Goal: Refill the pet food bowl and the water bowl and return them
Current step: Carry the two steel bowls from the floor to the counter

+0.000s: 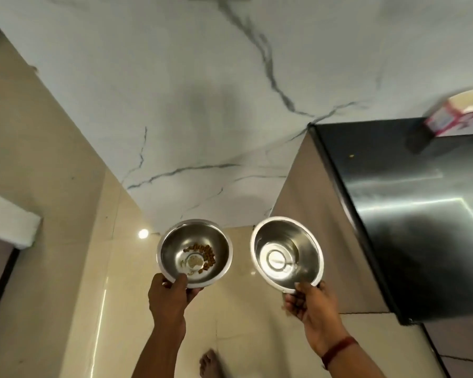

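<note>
- Head view, nearest first: one bare foot stands on the glossy beige floor at the bottom of the frame, between the person's two forearms.
- One red thread band circles the right wrist.
- Two hands are up in front of the person. The left hand has its fingers clenched on the near rim of the food bowl, thumb over the edge.
- The right hand pinches the near rim of the water bowl in the same way.
- Two steel bowls in all, held in the air side by side and apart, neither resting on anything.
- The food bowl holds only a small arc of brown kibble and some pale crumbs at the bottom; the pieces are too small to count surely, perhaps a dozen or more.
- The water bowl looks dry and bare inside, though a thin film of water cannot be ruled out.
- Judged from this, the task is at an early stage: both bowls are picked up, neither is refilled, and both refilling and returning are left.
- Farther right stands one dark steel appliance, likely a small fridge.
- On its far top corner sits one pink-and-white box, blurred.
- One white marbled wall closes the view behind.
</note>
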